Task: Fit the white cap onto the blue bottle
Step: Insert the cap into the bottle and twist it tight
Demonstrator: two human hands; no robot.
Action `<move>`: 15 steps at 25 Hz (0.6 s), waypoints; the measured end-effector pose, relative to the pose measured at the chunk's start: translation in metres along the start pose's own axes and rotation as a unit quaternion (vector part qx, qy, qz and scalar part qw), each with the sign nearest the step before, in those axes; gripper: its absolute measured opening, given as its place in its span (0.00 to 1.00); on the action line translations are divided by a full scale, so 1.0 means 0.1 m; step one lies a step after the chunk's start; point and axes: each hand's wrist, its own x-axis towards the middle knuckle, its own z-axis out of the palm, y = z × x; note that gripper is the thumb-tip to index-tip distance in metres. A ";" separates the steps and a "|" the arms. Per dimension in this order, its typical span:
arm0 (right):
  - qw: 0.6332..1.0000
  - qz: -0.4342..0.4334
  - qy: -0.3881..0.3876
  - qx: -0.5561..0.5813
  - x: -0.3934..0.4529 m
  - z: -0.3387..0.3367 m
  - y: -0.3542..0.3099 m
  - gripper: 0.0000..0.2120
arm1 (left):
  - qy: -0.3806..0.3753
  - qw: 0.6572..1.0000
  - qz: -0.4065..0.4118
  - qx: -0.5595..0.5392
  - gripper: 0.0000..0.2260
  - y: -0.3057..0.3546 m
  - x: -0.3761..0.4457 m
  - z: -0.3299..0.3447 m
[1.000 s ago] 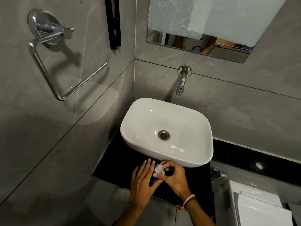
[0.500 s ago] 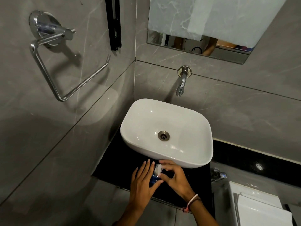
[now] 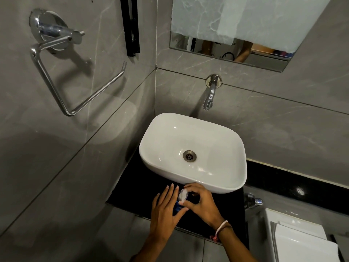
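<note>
Since a moment ago, her right hand point(image 3: 203, 204) has tilted the white cap point(image 3: 183, 195) closer onto the blue bottle point(image 3: 177, 205), pinching it. Left hand point(image 3: 166, 208) steadies the bottle, fingers spread, over the black worktop point(image 3: 132, 188) before the sink point(image 3: 192, 152); bottle's neck points toward the right hand.

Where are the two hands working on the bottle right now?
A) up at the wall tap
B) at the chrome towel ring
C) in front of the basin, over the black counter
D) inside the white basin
C: the left hand and right hand meet around the blue bottle and white cap just in front of the near rim of the white basin, above the black counter.
</note>
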 end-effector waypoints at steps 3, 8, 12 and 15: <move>0.998 -0.032 -0.030 -0.044 0.01 -0.02 0.02 0.14 | 0.002 1.000 -0.001 0.004 0.32 0.01 0.02 0.00; 0.988 -0.090 -0.002 -0.124 -0.04 0.02 0.00 0.11 | -0.003 1.000 0.006 0.010 0.31 -0.02 0.03 0.02; 0.990 -0.092 -0.039 -0.102 -0.03 -0.02 0.04 0.17 | 0.000 1.000 0.012 0.019 0.30 -0.04 0.00 0.03; 0.984 -0.118 -0.030 -0.131 -0.02 0.00 0.04 0.12 | 0.009 1.000 0.002 0.016 0.31 -0.02 0.01 0.03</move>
